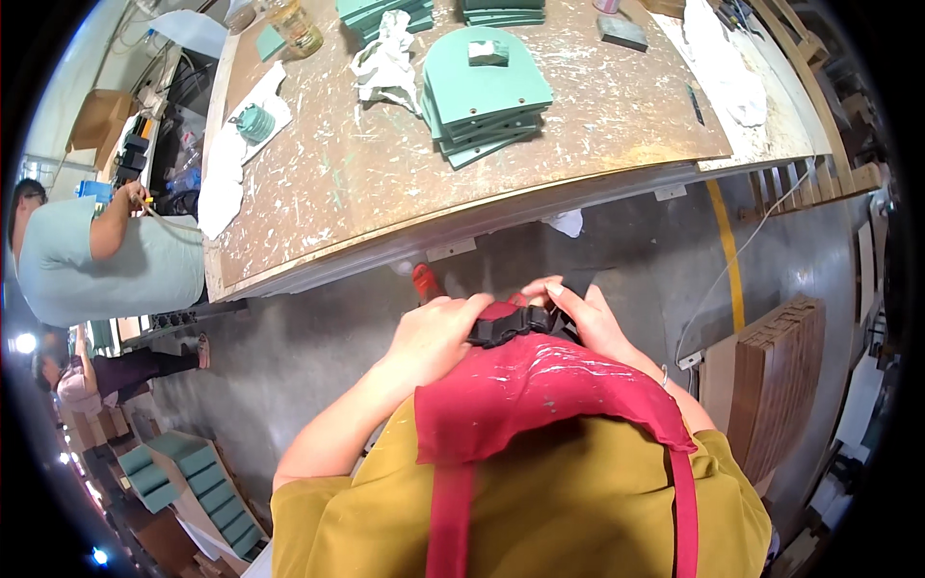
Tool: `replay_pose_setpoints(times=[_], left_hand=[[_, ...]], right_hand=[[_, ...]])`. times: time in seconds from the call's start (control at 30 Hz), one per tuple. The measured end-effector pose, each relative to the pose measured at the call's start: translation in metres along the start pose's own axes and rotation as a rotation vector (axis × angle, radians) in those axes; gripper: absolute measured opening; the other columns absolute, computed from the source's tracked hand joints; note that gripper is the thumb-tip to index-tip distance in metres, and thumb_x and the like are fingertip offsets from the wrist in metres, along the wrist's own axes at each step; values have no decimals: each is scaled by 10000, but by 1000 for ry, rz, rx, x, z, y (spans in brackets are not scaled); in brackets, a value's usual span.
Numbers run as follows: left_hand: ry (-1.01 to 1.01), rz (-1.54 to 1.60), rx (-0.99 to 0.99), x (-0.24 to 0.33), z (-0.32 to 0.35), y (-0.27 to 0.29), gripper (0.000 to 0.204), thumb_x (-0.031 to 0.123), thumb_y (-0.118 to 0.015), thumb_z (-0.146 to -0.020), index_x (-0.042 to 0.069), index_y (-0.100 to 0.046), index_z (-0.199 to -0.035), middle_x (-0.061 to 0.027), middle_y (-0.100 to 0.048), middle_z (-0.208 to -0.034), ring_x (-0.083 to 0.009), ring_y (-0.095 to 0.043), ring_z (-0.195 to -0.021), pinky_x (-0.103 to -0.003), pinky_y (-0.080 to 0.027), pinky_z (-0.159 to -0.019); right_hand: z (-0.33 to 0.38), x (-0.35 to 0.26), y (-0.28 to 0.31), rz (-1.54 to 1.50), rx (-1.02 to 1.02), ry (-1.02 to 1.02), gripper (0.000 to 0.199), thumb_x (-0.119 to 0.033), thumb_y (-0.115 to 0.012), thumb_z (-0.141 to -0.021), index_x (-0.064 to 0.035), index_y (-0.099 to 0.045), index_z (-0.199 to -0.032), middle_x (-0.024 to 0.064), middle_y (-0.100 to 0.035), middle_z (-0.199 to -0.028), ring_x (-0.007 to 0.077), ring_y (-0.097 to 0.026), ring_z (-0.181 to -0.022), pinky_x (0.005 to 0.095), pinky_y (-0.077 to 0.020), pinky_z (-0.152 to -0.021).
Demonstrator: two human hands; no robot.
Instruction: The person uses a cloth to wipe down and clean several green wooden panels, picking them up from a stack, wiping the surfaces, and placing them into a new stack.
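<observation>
- At the wearer's waist, in front of the red apron (568,380), sits the black buckle (508,326); it lies crosswise between both hands, probably so each can steady one side.
- On its left end, the left hand (431,332) has its fingers curled round the buckle and the apron's edge; their tips are hidden, yet the grip looks like an anchoring one.
- At its other end, the right hand (597,318) pinches a black strap (579,281) between thumb and fingers; the raised hold likely keeps the webbing clear of the cloth.
- Beyond the hands, the bench (323,193) carries a stack of green round-topped panels (482,91); they lie flat, presumably for stability, though their edges are not flush.
- On the top panel rests a pale block (488,53); a crumpled white cloth (385,63) lies just beside the stack, perhaps for easy reach.
- Toward the bench's left edge, a green ribbed object (254,123) sits on white sheeting (279,108); this possibly shields the scuffed surface.
</observation>
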State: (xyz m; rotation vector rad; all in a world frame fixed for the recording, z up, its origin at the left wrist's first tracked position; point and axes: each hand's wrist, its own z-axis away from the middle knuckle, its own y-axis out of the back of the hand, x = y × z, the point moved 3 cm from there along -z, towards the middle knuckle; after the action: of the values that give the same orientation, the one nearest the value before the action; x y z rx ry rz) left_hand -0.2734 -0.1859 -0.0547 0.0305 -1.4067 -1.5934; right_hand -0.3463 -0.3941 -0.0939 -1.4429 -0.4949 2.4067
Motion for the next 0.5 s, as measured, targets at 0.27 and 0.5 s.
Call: replay_pose_setpoints(times=[0.27, 0.5], left_hand=[[192, 165, -357, -63, 87, -24, 421, 221, -517, -969, 152, -500, -1383, -224, -679, -1061, -419, -647, -1021, -467, -524, -889], [-17, 406, 12, -17, 9, 71, 354, 101, -656, -917, -1, -601, -1251, -149, -634, -1206, -284, -624, -1121, -368, -489, -976]], right_hand=[[81, 5, 62, 301, -45, 171, 261, -123, -588, -997, 22, -687, -1191, 84, -649, -1302, 189, -555, -1250, 356, -390, -1104], [128, -45, 141, 403, 693, 216, 384, -84, -648, -910, -13, -602, -1284, 57, -640, -1225, 142, -568, -1121, 317, -451, -995]])
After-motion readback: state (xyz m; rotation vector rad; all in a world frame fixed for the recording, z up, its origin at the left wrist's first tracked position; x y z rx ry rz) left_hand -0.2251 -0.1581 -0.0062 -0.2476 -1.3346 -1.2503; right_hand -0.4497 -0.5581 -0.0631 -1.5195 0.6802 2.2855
